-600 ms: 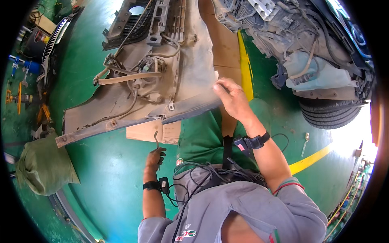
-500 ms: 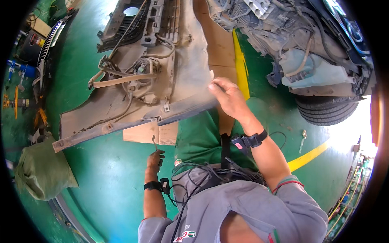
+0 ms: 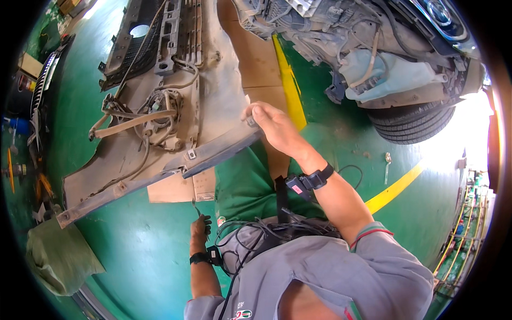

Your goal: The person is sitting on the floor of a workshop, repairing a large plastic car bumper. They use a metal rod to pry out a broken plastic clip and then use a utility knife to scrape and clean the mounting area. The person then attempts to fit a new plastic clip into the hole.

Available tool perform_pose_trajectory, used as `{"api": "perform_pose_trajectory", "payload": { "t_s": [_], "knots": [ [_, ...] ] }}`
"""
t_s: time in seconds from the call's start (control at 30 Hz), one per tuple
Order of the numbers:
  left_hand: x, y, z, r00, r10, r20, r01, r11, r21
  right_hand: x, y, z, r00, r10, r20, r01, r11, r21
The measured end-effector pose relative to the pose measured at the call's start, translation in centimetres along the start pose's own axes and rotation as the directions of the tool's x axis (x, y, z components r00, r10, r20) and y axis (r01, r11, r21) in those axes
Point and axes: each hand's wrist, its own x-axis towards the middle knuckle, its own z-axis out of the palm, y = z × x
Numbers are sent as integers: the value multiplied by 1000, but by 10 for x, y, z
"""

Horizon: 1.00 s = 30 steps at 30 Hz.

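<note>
My right hand [image 3: 274, 128] grips the corner of the dusty tan bumper cover [image 3: 160, 133], which lies inner side up on the green floor [image 3: 133, 250] over cardboard [image 3: 176, 186]. My left hand [image 3: 201, 226] hangs low, closed around a small thin tool [image 3: 196, 209] just below the bumper's dark lower edge. A car wheel [image 3: 410, 122] sits well apart.

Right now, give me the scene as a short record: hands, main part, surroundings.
right hand: right hand grips the near edge of the dusty beige removed car bumper
left hand: left hand hangs low holding a small dark tool, kind unclear
bumper state: inner side up, wiring visible, tilted over brown cardboard sheets
floor: glossy green workshop floor, yellow line
nearby: car front with black tyre, green cloth bag
</note>
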Motion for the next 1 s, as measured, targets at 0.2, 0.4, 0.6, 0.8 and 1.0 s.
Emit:
{"api": "perform_pose_trajectory", "payload": {
  "t_s": [0.2,0.4,0.6,0.8,1.0],
  "knots": [
    [9,-3,-8,998,19,-59,-19,1000,-1,2,6,0,999,15,39,-23,977,211],
    [10,-7,-5,997,-37,-74,37,999,-10,4,12,-1,1000,30,1,-30,999,23],
    [8,-15,-11,998,-25,-52,24,1000,-12,7,15,3,999,-4,-45,0,996,-86],
    [6,-28,-20,992,-31,-125,29,999,-19,4,20,6,998,-24,-66,14,989,-146],
    [7,-40,-19,988,-65,-139,71,997,39,3,21,8,996,-56,-65,45,984,-171]
  ]
}}
